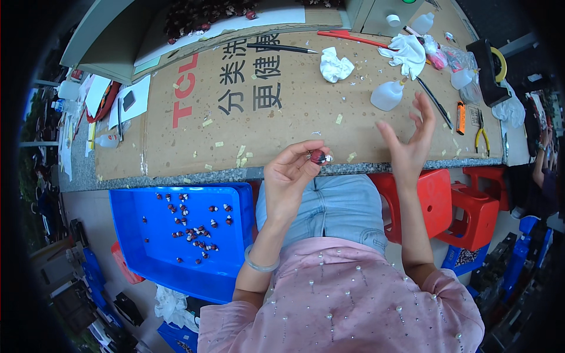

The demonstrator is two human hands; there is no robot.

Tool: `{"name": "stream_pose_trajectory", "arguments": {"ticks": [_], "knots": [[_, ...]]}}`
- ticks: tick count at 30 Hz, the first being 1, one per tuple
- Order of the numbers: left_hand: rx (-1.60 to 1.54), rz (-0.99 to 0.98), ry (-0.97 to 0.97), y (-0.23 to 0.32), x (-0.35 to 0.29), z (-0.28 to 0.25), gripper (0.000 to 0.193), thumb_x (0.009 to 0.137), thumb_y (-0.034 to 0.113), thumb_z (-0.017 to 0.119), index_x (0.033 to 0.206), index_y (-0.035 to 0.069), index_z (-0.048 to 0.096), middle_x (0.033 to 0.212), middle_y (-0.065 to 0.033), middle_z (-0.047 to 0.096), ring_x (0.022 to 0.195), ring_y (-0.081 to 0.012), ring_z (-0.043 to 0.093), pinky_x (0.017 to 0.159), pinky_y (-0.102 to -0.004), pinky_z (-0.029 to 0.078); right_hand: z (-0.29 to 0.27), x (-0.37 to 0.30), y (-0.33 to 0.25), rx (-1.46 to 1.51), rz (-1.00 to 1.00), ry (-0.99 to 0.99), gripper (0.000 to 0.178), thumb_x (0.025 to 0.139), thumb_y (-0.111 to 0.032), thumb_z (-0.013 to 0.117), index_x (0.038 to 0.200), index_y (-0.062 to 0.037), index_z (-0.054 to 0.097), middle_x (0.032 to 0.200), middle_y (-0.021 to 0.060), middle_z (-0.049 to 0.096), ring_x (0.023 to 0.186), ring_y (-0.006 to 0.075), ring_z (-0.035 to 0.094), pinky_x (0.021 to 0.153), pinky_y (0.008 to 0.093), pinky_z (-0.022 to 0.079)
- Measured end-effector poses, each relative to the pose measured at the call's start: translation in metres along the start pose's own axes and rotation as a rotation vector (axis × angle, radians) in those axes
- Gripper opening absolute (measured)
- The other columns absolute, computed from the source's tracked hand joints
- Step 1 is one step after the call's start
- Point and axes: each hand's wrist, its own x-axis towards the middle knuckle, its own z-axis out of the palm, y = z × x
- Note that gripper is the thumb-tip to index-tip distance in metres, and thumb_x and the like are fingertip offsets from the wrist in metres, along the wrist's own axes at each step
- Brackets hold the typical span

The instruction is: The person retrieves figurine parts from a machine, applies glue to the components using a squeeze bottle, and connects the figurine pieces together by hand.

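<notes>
My left hand [286, 176] is closed in a pinch at the front edge of the cardboard-covered bench. Between its thumb and fingertips sits a small dark red, rounded piece [318, 157] with a white bit on its right side. My right hand [410, 144] is raised to the right of it, fingers spread and curved, holding nothing. Just beyond the right hand's fingers stands a translucent white plastic bottle [386, 96] with a yellowish tip. To my left, a blue plastic tray [141, 259] contains several similar dark red and white pieces [199, 232].
Crumpled white tissue [336, 66], a black pen [282, 47], an orange-cased cutter [460, 117] and yellow-handled pliers [482, 136] lie on the cardboard [235, 132]. More dark red pieces fill a shelf [220, 26] at the back. Red stools [428, 203] stand at right.
</notes>
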Motion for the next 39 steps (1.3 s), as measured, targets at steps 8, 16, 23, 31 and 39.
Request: {"name": "stream_pose_trajectory", "arguments": {"ticks": [8, 16, 23, 31, 39], "knots": [[0.003, -0.004, 0.038, 0.000, 0.001, 0.002, 0.027, 0.084, -0.007, 0.058, 0.111, -0.006, 0.057, 0.105, -0.0146, 0.063, 0.097, -0.0161, 0.061, 0.088, -0.0268, 0.048, 0.014, 0.027, 0.036, 0.082, 0.345, -0.316, 0.060, 0.077, -0.012, 0.072, 0.127, 0.0033, 0.043, 0.109, 0.0136, 0.057, 0.095, 0.0154, 0.056, 0.083, 0.0260, 0.044], [0.017, 0.058, 0.090, 0.000, 0.002, -0.001, 0.025, 0.083, -0.004, 0.061, 0.108, -0.006, 0.059, 0.103, -0.0144, 0.064, 0.094, -0.0151, 0.061, 0.085, -0.0254, 0.048, -0.018, -0.007, -0.036, 0.573, 0.432, -0.362, 0.047, 0.078, -0.006, 0.070, 0.119, 0.0026, 0.046, 0.099, 0.0080, 0.061, 0.090, 0.0127, 0.058, 0.079, 0.0235, 0.045], [0.057, 0.111, 0.104, 0.004, 0.008, 0.003, 0.025, 0.082, -0.003, 0.063, 0.107, -0.006, 0.060, 0.101, -0.0142, 0.065, 0.093, -0.0139, 0.061, 0.083, -0.0234, 0.048, -0.035, -0.036, -0.027, 0.489, 0.335, -0.401, 0.045, 0.069, -0.011, 0.078, 0.106, 0.0026, 0.056, 0.098, 0.0116, 0.064, 0.087, 0.0134, 0.061, 0.075, 0.0249, 0.047], [0.070, 0.081, 0.111, 0.008, 0.008, 0.001, 0.027, 0.084, 0.000, 0.062, 0.111, -0.006, 0.059, 0.101, -0.0146, 0.065, 0.093, -0.0136, 0.062, 0.083, -0.0231, 0.049, -0.023, -0.028, -0.039, 0.196, -0.140, -0.362, 0.045, 0.062, -0.014, 0.083, 0.098, 0.0070, 0.065, 0.081, 0.0168, 0.068, 0.070, 0.0219, 0.068, 0.061, 0.0267, 0.052], [0.053, 0.060, 0.090, 0.009, 0.007, 0.000, 0.028, 0.085, 0.001, 0.061, 0.112, -0.006, 0.058, 0.102, -0.0156, 0.065, 0.093, -0.0142, 0.062, 0.083, -0.0242, 0.049, -0.023, -0.028, -0.040, 0.157, -0.156, -0.427, 0.048, 0.061, -0.015, 0.083, 0.099, 0.0081, 0.064, 0.085, 0.0192, 0.068, 0.074, 0.0224, 0.068, 0.066, 0.0277, 0.053]]}}
